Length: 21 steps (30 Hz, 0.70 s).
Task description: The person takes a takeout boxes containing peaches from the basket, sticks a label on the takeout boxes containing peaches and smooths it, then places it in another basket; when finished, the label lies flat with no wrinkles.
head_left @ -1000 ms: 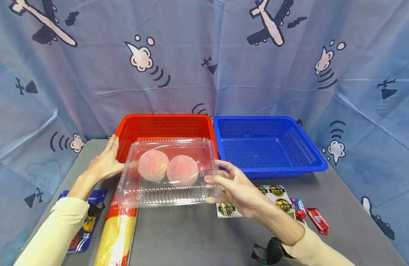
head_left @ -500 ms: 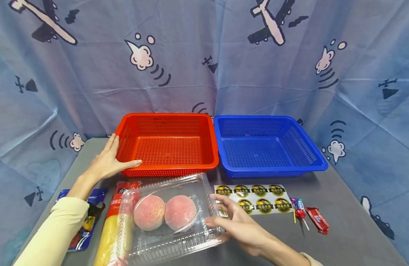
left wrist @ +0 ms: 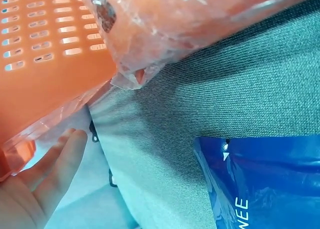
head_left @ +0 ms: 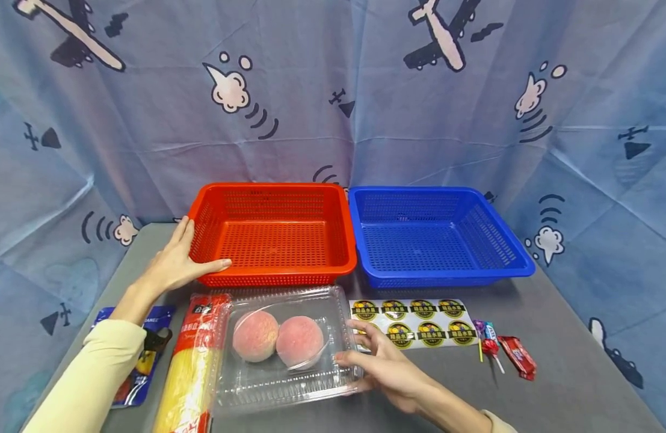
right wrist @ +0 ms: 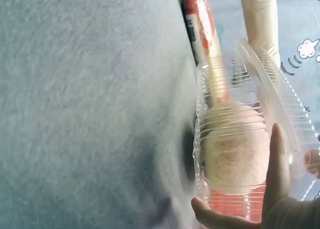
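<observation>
My right hand [head_left: 389, 370] grips the right edge of a clear plastic clamshell box [head_left: 275, 388], low over the table's front part. Two pink peaches [head_left: 300, 341] lie inside it. Whether the box touches the table, I cannot tell. In the right wrist view, thumb and fingers straddle the box's [right wrist: 240, 194] ribbed side. My left hand [head_left: 170, 264] rests at the front left corner of a red plastic basket [head_left: 273, 276]. Its thumb lies over the front rim, and the other fingers reach straight along the left side. The left wrist view shows these fingers beside the basket [left wrist: 45, 84].
Beside the red basket stands a blue basket [head_left: 446, 279]. A long noodle pack [head_left: 189, 373] lies left of the box, partly under its edge. Further left is a blue pouch [head_left: 135, 385]. Rightward lie a sticker sheet [head_left: 414, 325], lollipops [head_left: 490, 346] and a red-wrapped snack [head_left: 518, 358].
My right hand has brought the clamshell box down from in front of the red basket toward the table, then levelled it and shifted slightly right. The left hand has stayed at the basket corner.
</observation>
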Each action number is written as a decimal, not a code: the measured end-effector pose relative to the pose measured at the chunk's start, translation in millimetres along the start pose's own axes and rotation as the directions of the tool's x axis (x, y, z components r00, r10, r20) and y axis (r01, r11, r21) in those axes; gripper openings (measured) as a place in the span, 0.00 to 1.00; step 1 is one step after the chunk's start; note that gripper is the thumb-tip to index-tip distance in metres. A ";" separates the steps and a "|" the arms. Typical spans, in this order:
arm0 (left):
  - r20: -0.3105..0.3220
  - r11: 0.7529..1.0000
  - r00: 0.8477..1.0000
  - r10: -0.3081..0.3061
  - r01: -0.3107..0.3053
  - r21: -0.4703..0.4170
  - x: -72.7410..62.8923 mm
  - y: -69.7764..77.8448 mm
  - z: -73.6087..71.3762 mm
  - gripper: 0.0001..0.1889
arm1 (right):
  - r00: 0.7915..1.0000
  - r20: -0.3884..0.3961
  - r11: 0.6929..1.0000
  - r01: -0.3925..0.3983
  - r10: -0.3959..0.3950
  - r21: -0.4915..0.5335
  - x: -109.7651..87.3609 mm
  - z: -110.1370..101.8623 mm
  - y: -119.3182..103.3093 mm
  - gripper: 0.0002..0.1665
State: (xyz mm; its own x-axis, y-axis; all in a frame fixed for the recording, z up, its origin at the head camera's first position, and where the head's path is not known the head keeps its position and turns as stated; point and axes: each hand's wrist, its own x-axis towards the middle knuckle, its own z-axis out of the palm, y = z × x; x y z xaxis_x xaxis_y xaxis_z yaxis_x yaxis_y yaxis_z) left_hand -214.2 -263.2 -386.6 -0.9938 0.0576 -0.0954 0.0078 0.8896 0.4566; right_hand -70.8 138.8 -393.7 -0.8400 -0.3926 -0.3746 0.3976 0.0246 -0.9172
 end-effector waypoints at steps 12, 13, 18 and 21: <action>-0.010 1.000 1.000 0.006 -0.006 0.006 0.8 -0.5 1.5 0.72 | 0.999 0.011 0.998 0.030 -0.031 0.051 8.1 -2.9 5.4 0.48; -0.010 1.000 1.000 0.005 -0.005 0.007 1.0 -0.6 1.5 0.72 | 0.999 0.014 0.998 0.033 -0.034 0.049 8.1 -3.6 5.8 0.47; -0.011 1.000 1.000 0.003 -0.002 0.014 1.5 -0.9 1.0 0.73 | 0.999 0.022 0.999 0.038 -0.038 0.009 8.2 -6.8 7.9 0.46; -0.015 1.000 1.000 0.002 -0.001 0.018 1.3 -0.7 1.0 0.73 | 0.999 0.025 0.999 0.035 -0.035 -0.022 8.5 -7.5 9.0 0.46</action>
State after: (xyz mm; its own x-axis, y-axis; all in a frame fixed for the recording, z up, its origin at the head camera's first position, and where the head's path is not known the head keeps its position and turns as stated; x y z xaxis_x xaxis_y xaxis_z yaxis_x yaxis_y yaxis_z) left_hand -215.4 -263.3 -388.0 -0.9953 0.0524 -0.0815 0.0111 0.8974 0.4411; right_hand -77.1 142.6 -406.2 -0.8435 -0.4165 -0.3391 0.3597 0.0307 -0.9326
